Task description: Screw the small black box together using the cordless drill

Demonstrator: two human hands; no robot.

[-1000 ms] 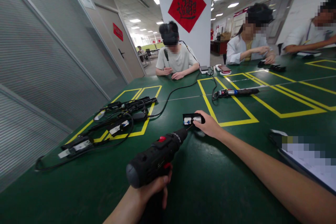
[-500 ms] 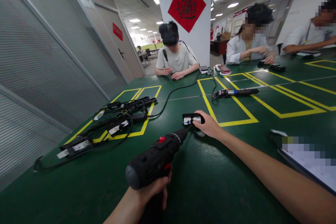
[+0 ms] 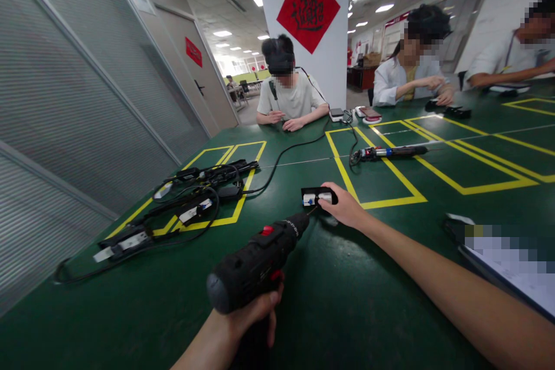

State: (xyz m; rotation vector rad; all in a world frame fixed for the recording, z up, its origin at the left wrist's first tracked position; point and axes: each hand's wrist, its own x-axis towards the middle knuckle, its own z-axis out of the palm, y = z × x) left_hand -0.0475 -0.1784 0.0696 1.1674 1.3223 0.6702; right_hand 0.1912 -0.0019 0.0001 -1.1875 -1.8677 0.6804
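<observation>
- So the left hand (image 3: 255, 309) has a black cordless drill (image 3: 254, 269) by the grip, fingers curled round the handle with the thumb on the near side, though some of the fingers are hidden
- Right hand (image 3: 342, 205) is pinching the right end of a small black part (image 3: 316, 191) between thumb and fingers, and that part has white pieces on its near face plus a bit of blue
- The part sits ahead of the drill, around the middle of the green table (image 3: 329, 300), can't tell if it's resting on the surface or held just above it
- Drill points far and to the right, its thin bit (image 3: 313, 210) right by the lower near edge of the part, can't tell if it's actually touching
- Over on the left there's a messy pile of black cables (image 3: 208, 176), partly inside yellow tape (image 3: 236, 214)
- Far right of the part lies a slim tool (image 3: 392, 152) with a blue band
- Near right is a dark folder (image 3: 466, 251) with blurred-out pale paper
- Far side: three people at the table, the left one (image 3: 295, 95) holding a screwdriver (image 3: 273, 92)
</observation>
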